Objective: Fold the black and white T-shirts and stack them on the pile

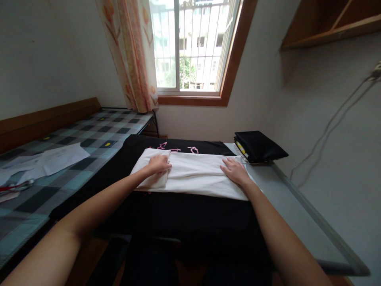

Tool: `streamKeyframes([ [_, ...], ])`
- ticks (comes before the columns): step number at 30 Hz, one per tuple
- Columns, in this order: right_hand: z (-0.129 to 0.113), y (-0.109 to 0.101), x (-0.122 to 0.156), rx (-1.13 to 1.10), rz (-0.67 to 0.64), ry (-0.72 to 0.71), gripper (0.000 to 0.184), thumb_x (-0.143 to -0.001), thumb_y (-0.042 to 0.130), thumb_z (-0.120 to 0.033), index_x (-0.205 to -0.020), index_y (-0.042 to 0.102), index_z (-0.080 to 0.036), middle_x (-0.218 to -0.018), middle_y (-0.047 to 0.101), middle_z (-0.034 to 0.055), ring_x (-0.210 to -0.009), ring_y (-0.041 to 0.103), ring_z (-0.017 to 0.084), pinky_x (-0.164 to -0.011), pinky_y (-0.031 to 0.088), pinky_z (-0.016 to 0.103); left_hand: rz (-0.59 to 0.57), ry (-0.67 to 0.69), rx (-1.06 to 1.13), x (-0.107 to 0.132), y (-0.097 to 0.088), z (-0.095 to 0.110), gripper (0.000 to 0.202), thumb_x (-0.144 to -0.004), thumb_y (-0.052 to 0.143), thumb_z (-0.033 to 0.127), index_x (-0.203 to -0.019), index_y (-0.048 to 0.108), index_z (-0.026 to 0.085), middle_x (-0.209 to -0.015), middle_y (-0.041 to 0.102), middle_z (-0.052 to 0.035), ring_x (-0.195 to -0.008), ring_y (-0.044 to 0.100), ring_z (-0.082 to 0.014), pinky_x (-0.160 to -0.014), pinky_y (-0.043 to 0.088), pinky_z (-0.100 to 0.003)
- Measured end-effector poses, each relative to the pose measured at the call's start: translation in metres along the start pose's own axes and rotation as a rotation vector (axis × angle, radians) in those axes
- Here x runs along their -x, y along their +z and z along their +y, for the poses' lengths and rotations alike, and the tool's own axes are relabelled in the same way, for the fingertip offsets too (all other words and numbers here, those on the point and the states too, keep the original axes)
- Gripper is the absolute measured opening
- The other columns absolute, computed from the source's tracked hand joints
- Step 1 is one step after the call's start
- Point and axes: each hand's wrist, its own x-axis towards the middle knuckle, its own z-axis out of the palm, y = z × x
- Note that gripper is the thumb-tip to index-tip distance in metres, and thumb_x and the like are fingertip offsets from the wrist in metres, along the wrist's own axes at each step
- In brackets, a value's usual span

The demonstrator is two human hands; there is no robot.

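Head view: white cloth (196, 174) lay on black fabric (178, 214) over the worktop (285, 198).
Long axis: left to right, across both arms.
Left hand (159, 164): fingers curled, pinching the folded-over left end.
Right hand (235, 171): fingers flat and spread, pressing the right end.
Nearer hand: neither, as each touched its own end.

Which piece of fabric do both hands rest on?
The white garment, lying atop the black pink-lettered cloth; the folded black pile at the far right is untouched.
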Motion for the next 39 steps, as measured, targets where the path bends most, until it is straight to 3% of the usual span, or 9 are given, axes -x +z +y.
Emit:
streamKeyframes([
  [7, 0.003, 0.004, -0.001, 0.004, 0.025, -0.014, 0.052, -0.094, 0.035, -0.045, -0.134, 0.055, -0.017, -0.144, 0.048, 0.0121, -0.133, 0.042, 0.030, -0.109, 0.031, 0.046, 0.043, 0.193, 0.178, 0.005, 0.003, -0.019, 0.042, -0.088, 0.042, 0.051, -0.086, 0.067, 0.017, -0.082, 0.070, -0.0078, -0.075, 0.063, -0.0219, -0.068, 0.044, -0.029],
  [10, 0.005, 0.007, -0.002, -0.001, 0.022, -0.011, 0.053, -0.095, 0.035, -0.045, -0.136, 0.053, -0.017, -0.146, 0.046, 0.0128, -0.135, 0.040, 0.030, -0.110, 0.031, 0.047, 0.173, 0.274, 0.245, 0.004, 0.003, -0.041, 0.049, -0.095, 0.032, 0.051, -0.102, 0.067, 0.018, -0.104, 0.070, -0.0086, -0.097, 0.063, -0.0219, -0.086, 0.045, -0.031],
  [13, 0.006, 0.009, -0.003, -0.007, 0.023, -0.016, 0.053, -0.095, 0.036, -0.044, -0.137, 0.053, -0.016, -0.146, 0.046, 0.0136, -0.135, 0.040, 0.030, -0.110, 0.030, 0.047, 0.281, 0.240, 0.128, 0.005, 0.011, -0.071, 0.050, -0.096, 0.033, 0.049, -0.129, 0.058, 0.021, -0.140, 0.053, -0.0108, -0.133, 0.041, -0.0263, -0.107, 0.032, -0.041],
  [15, 0.007, 0.009, -0.004, -0.009, 0.018, -0.018, 0.054, -0.095, 0.036, -0.045, -0.136, 0.053, -0.016, -0.146, 0.046, 0.0142, -0.135, 0.040, 0.031, -0.110, 0.031, 0.047, 0.227, 0.230, 0.027, 0.010, 0.021, -0.088, 0.053, -0.096, 0.033, 0.050, -0.140, 0.048, 0.025, -0.152, 0.038, -0.0101, -0.143, 0.026, -0.0279, -0.113, 0.022, -0.048],
  [18, 0.007, 0.008, -0.003, -0.013, 0.009, -0.016, 0.054, -0.095, 0.037, -0.045, -0.136, 0.054, -0.015, -0.146, 0.045, 0.0150, -0.135, 0.040, 0.031, -0.110, 0.030, 0.047, 0.144, 0.289, -0.062, 0.018, 0.034, -0.101, 0.055, -0.097, 0.031, 0.050, -0.147, 0.038, 0.028, -0.156, 0.030, -0.0084, -0.146, 0.019, -0.0275, -0.115, 0.013, -0.053],
  [27, 0.007, 0.009, -0.003, 0.002, 0.016, -0.023, 0.054, -0.095, 0.036, -0.045, -0.136, 0.053, -0.016, -0.146, 0.046, 0.0141, -0.135, 0.040, 0.031, -0.110, 0.031, 0.048, 0.109, 0.513, -0.060, 0.051, 0.035, -0.094, 0.064, -0.097, 0.031, 0.054, -0.152, 0.026, 0.023, -0.157, 0.026, -0.0110, -0.146, 0.017, -0.0292, -0.116, 0.005, -0.055],
  [30, 0.007, 0.009, -0.003, 0.000, 0.029, -0.028, 0.053, -0.094, 0.036, -0.045, -0.136, 0.054, -0.016, -0.146, 0.046, 0.0136, -0.134, 0.041, 0.031, -0.109, 0.032, 0.048, 0.146, 0.579, 0.001, 0.067, 0.034, -0.082, 0.065, -0.092, 0.044, 0.056, -0.147, 0.038, 0.023, -0.153, 0.034, -0.0131, -0.142, 0.026, -0.0322, -0.115, 0.017, -0.053],
  [33, 0.007, 0.008, -0.002, -0.007, 0.045, -0.041, 0.052, -0.094, 0.036, -0.044, -0.135, 0.055, -0.018, -0.144, 0.049, 0.0128, -0.132, 0.043, 0.031, -0.108, 0.034, 0.048, 0.255, 0.619, 0.089, 0.079, 0.034, -0.064, 0.057, -0.085, 0.058, 0.053, -0.134, 0.055, 0.023, -0.132, 0.053, -0.0144, -0.122, 0.048, -0.0305, -0.106, 0.036, -0.047],
  [39, 0.007, 0.007, -0.001, -0.005, 0.027, -0.034, 0.054, -0.095, 0.034, -0.045, -0.136, 0.054, -0.016, -0.145, 0.047, 0.0137, -0.133, 0.042, 0.031, -0.108, 0.033, 0.048, 0.301, 0.789, 0.107, 0.087, 0.032, -0.043, 0.030, -0.095, 0.047, 0.033, -0.117, 0.063, 0.021, -0.099, 0.060, -0.0091, -0.085, 0.056, -0.0180, -0.081, 0.047, -0.033],
])
